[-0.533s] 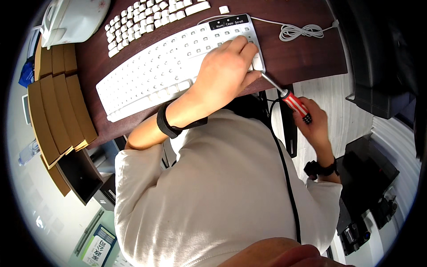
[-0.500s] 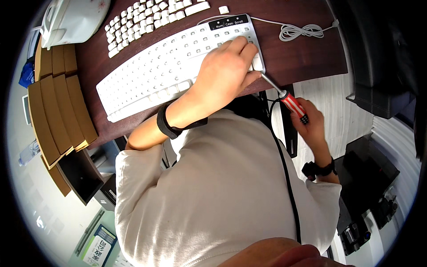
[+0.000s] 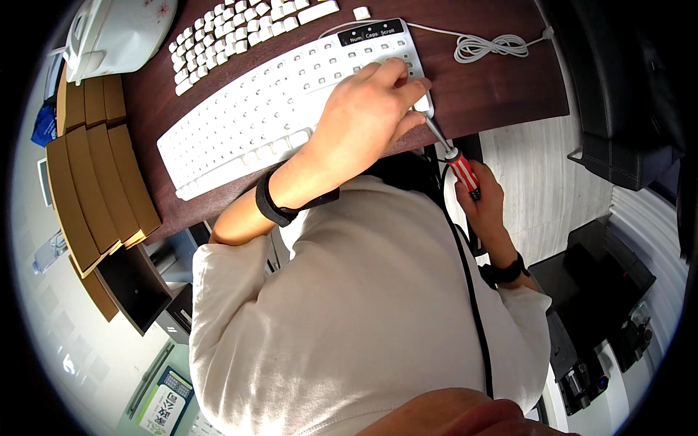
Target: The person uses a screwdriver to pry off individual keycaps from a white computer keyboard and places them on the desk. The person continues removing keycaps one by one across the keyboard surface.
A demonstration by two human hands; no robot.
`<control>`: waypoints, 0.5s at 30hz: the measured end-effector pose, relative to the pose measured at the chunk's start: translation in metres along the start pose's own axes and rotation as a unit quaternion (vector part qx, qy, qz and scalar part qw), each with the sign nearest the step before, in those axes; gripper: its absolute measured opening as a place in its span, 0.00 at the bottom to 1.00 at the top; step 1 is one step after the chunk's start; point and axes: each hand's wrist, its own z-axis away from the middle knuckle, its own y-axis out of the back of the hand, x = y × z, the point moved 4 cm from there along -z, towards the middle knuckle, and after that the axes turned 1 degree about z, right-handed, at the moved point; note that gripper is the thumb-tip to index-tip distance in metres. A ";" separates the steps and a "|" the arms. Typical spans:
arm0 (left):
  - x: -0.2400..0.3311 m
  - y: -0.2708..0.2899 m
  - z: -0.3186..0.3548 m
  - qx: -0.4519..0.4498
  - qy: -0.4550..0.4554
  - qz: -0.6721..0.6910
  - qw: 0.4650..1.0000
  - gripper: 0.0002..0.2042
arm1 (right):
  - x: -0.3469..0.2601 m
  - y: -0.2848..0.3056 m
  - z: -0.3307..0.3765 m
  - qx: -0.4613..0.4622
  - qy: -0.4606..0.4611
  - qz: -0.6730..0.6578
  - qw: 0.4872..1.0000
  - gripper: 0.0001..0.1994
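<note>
A white keyboard (image 3: 240,116), with most of its keycaps off, lies slantwise along the table's near edge. My left hand (image 3: 367,109) rests over its right end, fingers bent and thumb near the corner, gripping that end; what lies under the palm is hidden. In my right hand (image 3: 486,200), just off the table edge, is a screwdriver (image 3: 462,171) with a red-and-white striped handle. Its metal shaft points up and left, with the tip at the keyboard's lower right corner beside my left thumb. A row of keycaps (image 3: 273,149) remains on the keyboard's near edge.
Loose white keycaps (image 3: 233,33) lie in rows behind the keyboard, with a single keycap (image 3: 361,13) apart from them. A coiled white cable (image 3: 491,48) lies at the right. A white appliance (image 3: 123,36) stands far left, near brown cardboard boxes (image 3: 80,196). A black chair (image 3: 618,145) is at right.
My right hand has moved left with the screwdriver, whose shaft now stands steeper at the keyboard corner. My left index finger has stretched out toward the keyboard's right edge.
</note>
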 end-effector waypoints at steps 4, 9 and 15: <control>-0.001 -0.002 0.000 -0.001 -0.004 0.000 1.000 0.19 | 0.005 -0.005 0.002 0.005 0.002 -0.017 1.000 0.20; -0.001 -0.001 0.001 0.001 -0.015 -0.004 1.000 0.18 | 0.016 -0.008 0.001 -0.004 0.010 -0.022 1.000 0.20; 0.000 -0.001 0.001 0.002 -0.030 -0.003 1.000 0.18 | 0.018 -0.014 -0.003 -0.008 0.011 -0.020 1.000 0.20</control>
